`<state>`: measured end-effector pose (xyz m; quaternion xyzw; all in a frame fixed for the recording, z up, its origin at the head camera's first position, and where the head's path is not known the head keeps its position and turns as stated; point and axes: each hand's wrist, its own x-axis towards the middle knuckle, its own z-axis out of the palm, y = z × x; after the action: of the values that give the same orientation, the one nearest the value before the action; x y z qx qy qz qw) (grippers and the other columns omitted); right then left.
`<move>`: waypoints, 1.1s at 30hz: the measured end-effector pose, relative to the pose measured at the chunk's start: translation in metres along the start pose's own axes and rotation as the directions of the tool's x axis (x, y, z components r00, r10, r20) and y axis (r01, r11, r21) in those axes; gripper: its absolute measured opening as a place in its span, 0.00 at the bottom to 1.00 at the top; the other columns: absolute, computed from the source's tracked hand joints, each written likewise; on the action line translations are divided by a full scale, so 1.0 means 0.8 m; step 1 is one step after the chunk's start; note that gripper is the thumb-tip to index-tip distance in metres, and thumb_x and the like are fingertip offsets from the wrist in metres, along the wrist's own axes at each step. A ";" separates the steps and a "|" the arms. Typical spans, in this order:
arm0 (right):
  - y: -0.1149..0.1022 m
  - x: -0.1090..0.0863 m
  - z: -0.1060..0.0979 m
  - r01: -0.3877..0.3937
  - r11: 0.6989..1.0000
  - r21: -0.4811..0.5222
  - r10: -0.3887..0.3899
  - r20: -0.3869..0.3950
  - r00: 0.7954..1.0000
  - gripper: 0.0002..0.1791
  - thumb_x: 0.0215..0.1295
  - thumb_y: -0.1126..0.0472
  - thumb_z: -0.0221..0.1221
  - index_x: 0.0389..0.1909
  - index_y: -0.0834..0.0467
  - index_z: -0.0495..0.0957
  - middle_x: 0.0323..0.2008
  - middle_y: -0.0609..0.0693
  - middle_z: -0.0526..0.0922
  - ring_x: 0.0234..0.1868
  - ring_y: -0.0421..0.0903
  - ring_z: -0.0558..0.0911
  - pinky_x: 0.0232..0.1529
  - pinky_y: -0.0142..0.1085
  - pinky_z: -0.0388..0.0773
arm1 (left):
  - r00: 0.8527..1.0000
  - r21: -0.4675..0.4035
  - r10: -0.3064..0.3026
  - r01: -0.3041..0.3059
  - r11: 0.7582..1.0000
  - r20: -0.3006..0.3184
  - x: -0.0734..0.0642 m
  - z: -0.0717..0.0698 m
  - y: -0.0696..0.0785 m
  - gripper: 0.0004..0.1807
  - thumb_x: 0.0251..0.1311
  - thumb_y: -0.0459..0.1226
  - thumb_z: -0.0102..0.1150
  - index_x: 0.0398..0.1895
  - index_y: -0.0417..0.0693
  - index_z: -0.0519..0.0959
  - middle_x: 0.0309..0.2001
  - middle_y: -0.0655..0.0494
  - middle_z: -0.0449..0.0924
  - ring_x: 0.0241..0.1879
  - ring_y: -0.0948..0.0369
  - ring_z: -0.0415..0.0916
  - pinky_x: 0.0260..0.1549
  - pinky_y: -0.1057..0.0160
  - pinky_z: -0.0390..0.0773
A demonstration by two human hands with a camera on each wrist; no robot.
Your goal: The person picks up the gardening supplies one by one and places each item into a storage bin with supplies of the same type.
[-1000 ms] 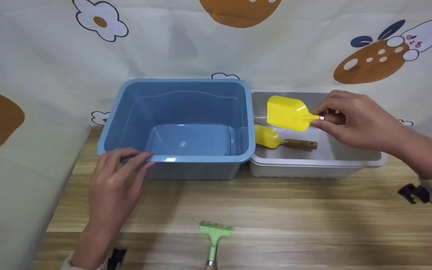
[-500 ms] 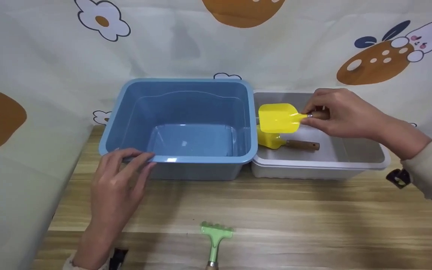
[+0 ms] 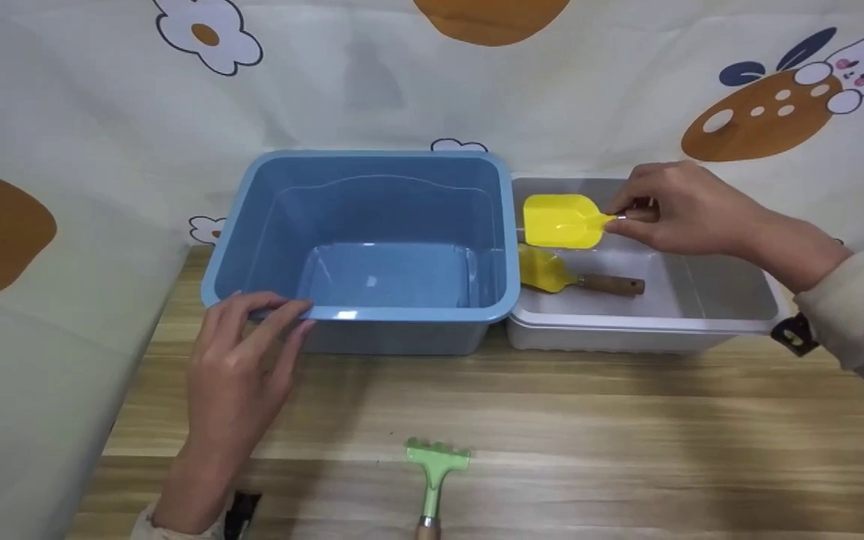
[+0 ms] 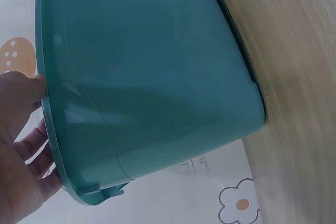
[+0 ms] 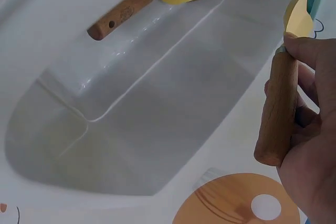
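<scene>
My right hand (image 3: pixel 694 210) pinches a small yellow hand shovel (image 3: pixel 563 221) near where the blade meets its wooden handle (image 5: pixel 278 106). The blade points left, raised above the grey-white bin (image 3: pixel 627 324). Inside that bin lies a second yellow shovel (image 3: pixel 543 268), with its wooden handle (image 3: pixel 612 285) toward the right. My left hand (image 3: pixel 241 367) grips the near-left rim of the blue bin (image 3: pixel 402 313), thumb on the outer side and fingers at the edge. The left wrist view shows the blue bin's outer wall (image 4: pixel 157 77) beside my left hand (image 4: pixel 21 145).
A green hand rake (image 3: pixel 433 472) lies on the wooden table (image 3: pixel 589 420) near the front, its handle cut off by the frame. The two bins stand side by side against a patterned cloth backdrop (image 3: pixel 342 97).
My right hand and its shovel have shifted left over the grey-white bin, and the blade has turned more level. My left hand stays at the blue bin's rim. The view shifts slightly.
</scene>
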<state>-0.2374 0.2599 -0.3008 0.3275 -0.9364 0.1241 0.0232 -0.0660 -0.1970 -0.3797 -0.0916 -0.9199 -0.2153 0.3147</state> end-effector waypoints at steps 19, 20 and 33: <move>-0.026 -0.006 -0.011 -0.004 0.999 -0.044 0.004 0.010 1.000 0.08 0.68 0.54 0.63 0.42 0.49 0.87 0.41 0.46 0.88 0.37 0.41 0.81 0.38 0.40 0.80 | 0.999 0.000 0.032 -0.032 0.999 -0.005 0.001 0.003 -0.001 0.12 0.62 0.40 0.68 0.49 0.50 0.87 0.47 0.47 0.82 0.55 0.48 0.75 0.57 0.47 0.76; -0.027 -0.007 -0.011 -0.006 0.999 -0.048 0.007 0.014 1.000 0.08 0.68 0.53 0.63 0.43 0.49 0.87 0.41 0.47 0.88 0.38 0.41 0.81 0.38 0.40 0.80 | 0.999 0.003 0.036 -0.036 0.999 -0.004 0.001 0.003 -0.002 0.12 0.63 0.40 0.68 0.49 0.50 0.87 0.47 0.47 0.82 0.54 0.48 0.75 0.57 0.48 0.76; -0.019 -0.039 -0.016 -0.080 0.995 -0.053 0.080 -0.010 0.997 0.11 0.68 0.50 0.63 0.44 0.50 0.87 0.41 0.45 0.87 0.39 0.40 0.82 0.37 0.35 0.80 | 1.000 0.007 0.013 -0.013 1.000 0.007 0.000 0.004 0.002 0.13 0.61 0.38 0.70 0.49 0.52 0.88 0.47 0.49 0.83 0.55 0.49 0.76 0.64 0.42 0.73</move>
<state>-0.2040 0.2705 -0.2887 0.2886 -0.9516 0.1012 0.0309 -0.0669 -0.1939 -0.3817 -0.0972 -0.9211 -0.2098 0.3131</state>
